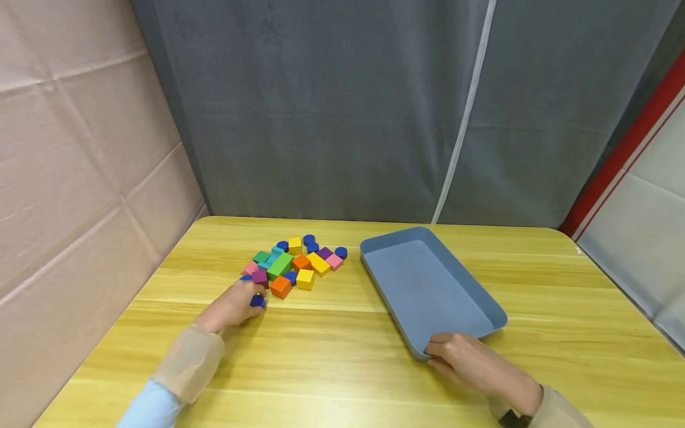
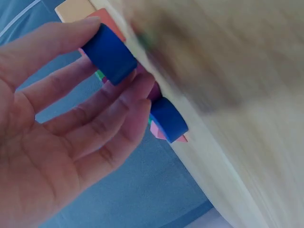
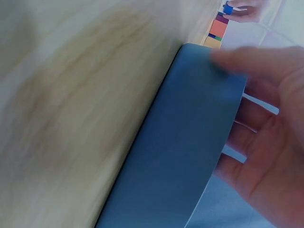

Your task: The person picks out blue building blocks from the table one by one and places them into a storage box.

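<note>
My left hand [image 1: 235,304] pinches a blue round block [image 2: 109,54] between thumb and fingers, at the near-left edge of a cluster of coloured blocks. Beyond its fingertips in the left wrist view, a second blue round block [image 2: 168,119] lies on the table. The cluster holds a green block [image 1: 280,266], an orange cube [image 1: 280,288], a yellow cube [image 1: 305,279] and several others. With my right hand [image 1: 473,362] I grip the near wall of a blue-grey tray [image 1: 374,285], thumb outside and fingers over the rim. The tray's floor is bare.
The wooden table [image 1: 332,368] extends in front of both hands. A grey curtain [image 1: 332,113] hangs behind its far edge. A pale quilted wall [image 1: 85,137] stands on the left, and a white panel with a red border [image 1: 631,142] on the right.
</note>
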`<act>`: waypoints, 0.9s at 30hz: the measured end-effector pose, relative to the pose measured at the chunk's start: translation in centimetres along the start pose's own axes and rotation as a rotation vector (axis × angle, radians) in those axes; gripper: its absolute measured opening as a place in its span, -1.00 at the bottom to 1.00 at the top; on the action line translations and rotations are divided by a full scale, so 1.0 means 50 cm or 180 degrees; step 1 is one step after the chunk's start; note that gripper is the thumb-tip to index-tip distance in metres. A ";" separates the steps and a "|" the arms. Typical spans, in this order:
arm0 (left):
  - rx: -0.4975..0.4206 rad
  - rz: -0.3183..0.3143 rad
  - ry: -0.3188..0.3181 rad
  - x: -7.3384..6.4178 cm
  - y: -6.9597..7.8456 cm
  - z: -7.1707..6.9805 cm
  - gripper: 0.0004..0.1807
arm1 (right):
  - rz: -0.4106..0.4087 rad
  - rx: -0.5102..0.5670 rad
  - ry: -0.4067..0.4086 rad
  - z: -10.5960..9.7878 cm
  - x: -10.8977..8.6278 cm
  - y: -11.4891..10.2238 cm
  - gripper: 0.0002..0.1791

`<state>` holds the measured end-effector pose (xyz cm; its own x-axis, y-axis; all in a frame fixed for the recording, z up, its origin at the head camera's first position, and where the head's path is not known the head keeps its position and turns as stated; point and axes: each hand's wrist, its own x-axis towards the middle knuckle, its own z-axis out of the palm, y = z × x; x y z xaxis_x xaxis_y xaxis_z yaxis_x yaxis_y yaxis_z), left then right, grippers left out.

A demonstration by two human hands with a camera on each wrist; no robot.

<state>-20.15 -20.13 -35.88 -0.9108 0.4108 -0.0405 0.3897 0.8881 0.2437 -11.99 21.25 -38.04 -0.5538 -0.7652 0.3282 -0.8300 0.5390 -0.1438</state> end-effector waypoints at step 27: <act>-0.0404 0.0546 0.0223 0.036 0.051 -0.032 -0.71 | 0.1442 -0.0831 0.1038 -0.069 -0.014 0.124 -0.38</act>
<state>-21.00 -17.46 -33.76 -0.8417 0.5343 0.0784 0.5234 0.7716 0.3614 -16.51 26.35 -35.97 -0.7644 -0.3150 0.5626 -0.4502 0.8853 -0.1160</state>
